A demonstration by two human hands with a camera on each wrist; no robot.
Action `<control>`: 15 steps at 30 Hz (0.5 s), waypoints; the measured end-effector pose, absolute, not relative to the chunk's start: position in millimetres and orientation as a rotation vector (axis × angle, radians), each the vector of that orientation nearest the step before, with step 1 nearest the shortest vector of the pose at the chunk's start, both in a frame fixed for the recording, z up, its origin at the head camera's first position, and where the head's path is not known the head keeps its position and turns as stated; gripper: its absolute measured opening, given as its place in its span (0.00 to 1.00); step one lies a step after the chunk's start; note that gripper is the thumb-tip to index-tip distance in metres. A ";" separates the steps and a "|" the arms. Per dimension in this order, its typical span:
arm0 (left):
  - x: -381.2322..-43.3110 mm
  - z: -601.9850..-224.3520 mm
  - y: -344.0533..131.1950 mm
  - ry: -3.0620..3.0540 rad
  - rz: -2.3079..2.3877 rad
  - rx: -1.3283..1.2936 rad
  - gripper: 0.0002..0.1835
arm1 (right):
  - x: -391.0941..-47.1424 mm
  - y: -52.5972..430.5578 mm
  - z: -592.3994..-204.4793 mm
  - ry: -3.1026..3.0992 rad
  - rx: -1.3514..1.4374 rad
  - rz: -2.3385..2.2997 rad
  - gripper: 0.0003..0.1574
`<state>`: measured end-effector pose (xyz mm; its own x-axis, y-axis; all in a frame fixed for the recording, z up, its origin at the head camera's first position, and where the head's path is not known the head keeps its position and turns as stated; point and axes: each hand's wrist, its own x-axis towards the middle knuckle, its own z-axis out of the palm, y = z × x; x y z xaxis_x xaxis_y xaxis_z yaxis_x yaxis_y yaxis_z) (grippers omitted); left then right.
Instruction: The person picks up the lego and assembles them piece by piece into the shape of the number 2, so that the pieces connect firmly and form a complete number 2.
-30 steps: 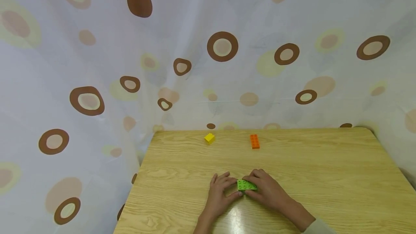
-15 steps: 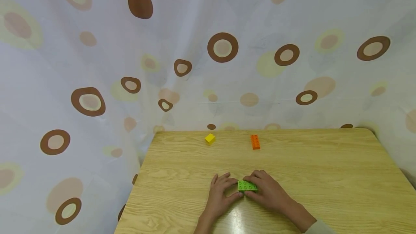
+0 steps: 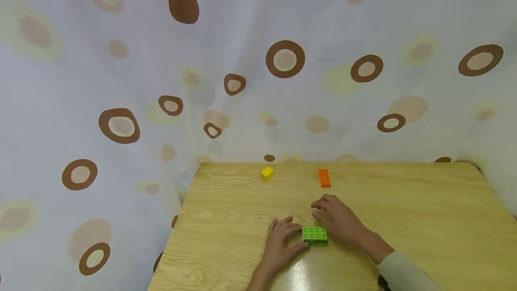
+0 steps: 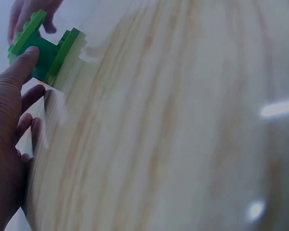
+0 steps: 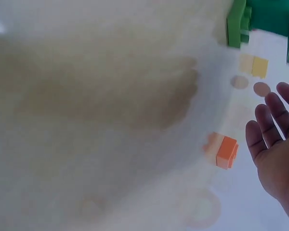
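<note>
Stacked toy building bricks [image 3: 315,233], with a light green studded brick on top, stand on the wooden table. In the left wrist view, a darker green brick [image 4: 44,52] sits between two lighter green layers. My left hand [image 3: 279,247] grips the stack at its left end, thumb on the near side and index finger on the far side. Just behind and to the right of the stack, my right hand [image 3: 340,220] is off it, fingers relaxed and holding nothing. Beyond that hand lies an orange studded brick [image 3: 324,178].
A small yellow brick [image 3: 267,173] lies near the table's back edge, left of the orange one. The wooden table [image 3: 424,214] meets a pale curtain [image 3: 250,21] with brown rings along its back and left side.
My right hand has let go of the green stack and moved away, toward the orange brick. The left hand keeps its grip. The head view has shifted slightly.
</note>
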<state>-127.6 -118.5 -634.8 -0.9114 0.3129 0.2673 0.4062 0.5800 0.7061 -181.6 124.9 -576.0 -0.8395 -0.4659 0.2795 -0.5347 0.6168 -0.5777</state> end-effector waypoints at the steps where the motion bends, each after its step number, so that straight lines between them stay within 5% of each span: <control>1: -127.8 -635.5 -119.1 -2.689 -1.242 -0.616 0.23 | -192.0 123.1 -576.4 -2.731 0.866 1.019 0.17; 15: -133.7 -636.7 -128.3 -2.728 -1.131 -0.682 0.21 | -297.8 58.7 -562.7 -2.678 1.111 0.933 0.20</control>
<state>-133.7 -128.3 -636.7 -0.8929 0.3624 0.2670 0.4450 0.6212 0.6450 -297.8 58.7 -562.7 -0.7300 -0.6107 0.3068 -0.6691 0.5472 -0.5028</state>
